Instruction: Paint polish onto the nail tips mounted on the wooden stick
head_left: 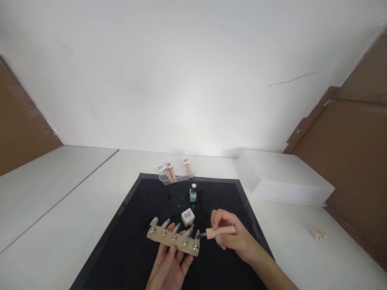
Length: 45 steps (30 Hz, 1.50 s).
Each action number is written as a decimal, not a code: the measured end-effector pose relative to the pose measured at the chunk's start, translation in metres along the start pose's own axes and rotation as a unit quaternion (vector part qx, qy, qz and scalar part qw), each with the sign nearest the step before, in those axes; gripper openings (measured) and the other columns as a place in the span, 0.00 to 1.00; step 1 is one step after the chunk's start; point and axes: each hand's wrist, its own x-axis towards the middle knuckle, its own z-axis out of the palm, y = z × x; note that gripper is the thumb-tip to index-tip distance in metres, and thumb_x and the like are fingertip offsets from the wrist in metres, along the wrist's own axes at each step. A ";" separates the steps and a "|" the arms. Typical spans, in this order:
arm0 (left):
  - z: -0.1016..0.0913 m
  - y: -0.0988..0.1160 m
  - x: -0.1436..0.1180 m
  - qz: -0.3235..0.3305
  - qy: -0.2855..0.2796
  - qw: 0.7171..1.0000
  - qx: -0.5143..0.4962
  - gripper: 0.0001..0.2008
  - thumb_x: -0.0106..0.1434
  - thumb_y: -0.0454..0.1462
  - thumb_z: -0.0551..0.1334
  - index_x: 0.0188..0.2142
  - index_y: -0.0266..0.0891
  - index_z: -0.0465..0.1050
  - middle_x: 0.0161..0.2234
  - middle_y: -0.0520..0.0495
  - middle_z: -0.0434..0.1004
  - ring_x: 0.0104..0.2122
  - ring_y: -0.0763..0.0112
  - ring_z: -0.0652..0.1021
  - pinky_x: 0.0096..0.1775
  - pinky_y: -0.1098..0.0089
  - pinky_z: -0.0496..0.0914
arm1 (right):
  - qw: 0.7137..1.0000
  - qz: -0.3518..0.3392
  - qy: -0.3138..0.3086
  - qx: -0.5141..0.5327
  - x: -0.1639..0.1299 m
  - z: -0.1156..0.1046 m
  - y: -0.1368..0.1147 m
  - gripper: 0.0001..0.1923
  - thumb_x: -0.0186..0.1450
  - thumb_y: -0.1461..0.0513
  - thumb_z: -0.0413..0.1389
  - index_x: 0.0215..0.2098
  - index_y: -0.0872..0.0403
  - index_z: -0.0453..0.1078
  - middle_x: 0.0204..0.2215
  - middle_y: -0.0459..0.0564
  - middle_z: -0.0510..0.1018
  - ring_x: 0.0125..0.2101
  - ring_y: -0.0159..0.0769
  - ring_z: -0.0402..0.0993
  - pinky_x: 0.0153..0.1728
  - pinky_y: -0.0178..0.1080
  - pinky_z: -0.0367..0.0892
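In my left hand [173,266] is a wooden nail tip stand [173,240], gripped from below and tilted down to the right. Several clear false nails stand on its metal pegs. My right hand [231,231] pinches the pink handle of a nail polish brush [220,232]. The brush tip meets, or nearly meets, the rightmost false nail [197,235]; contact is too small to make out. Just behind the stand sits a square white polish bottle [188,216] with a coloured label. Farther back, a mint green nail polish bottle [192,195] stands upright.
A black mat [163,197] covers the middle of the white table. At its far edge, a clear plastic tray [178,179] holds three pink-handled polish bottles. To the right are a white box [284,177] and small cream rings [319,235]. Cardboard panels flank both sides.
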 end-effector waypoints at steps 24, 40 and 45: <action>-0.002 -0.002 0.001 0.003 -0.009 1.000 -0.010 0.33 0.58 0.39 0.62 0.59 0.63 0.50 0.41 0.51 0.80 0.41 0.65 0.78 0.40 0.67 0.69 | 0.998 0.023 0.035 0.037 0.002 0.001 -0.002 0.11 0.50 0.61 0.65 0.25 0.56 0.68 0.20 0.40 0.65 0.15 0.23 0.56 0.16 0.30 0.52; 0.001 -0.002 -0.005 0.009 -0.021 1.000 0.002 0.32 0.57 0.39 0.63 0.58 0.62 0.54 0.43 0.49 0.79 0.42 0.64 0.77 0.40 0.67 0.69 | 0.996 0.013 -0.003 0.084 0.000 0.000 -0.003 0.10 0.48 0.62 0.67 0.24 0.56 0.70 0.23 0.42 0.64 0.16 0.23 0.58 0.15 0.30 0.53; 0.006 -0.002 -0.010 0.032 -0.025 0.998 0.039 0.34 0.56 0.40 0.64 0.58 0.64 0.52 0.44 0.51 0.79 0.43 0.65 0.76 0.41 0.67 0.67 | 0.997 0.022 -0.001 0.067 0.000 0.000 -0.005 0.08 0.48 0.64 0.66 0.24 0.57 0.72 0.23 0.42 0.65 0.17 0.23 0.58 0.15 0.30 0.53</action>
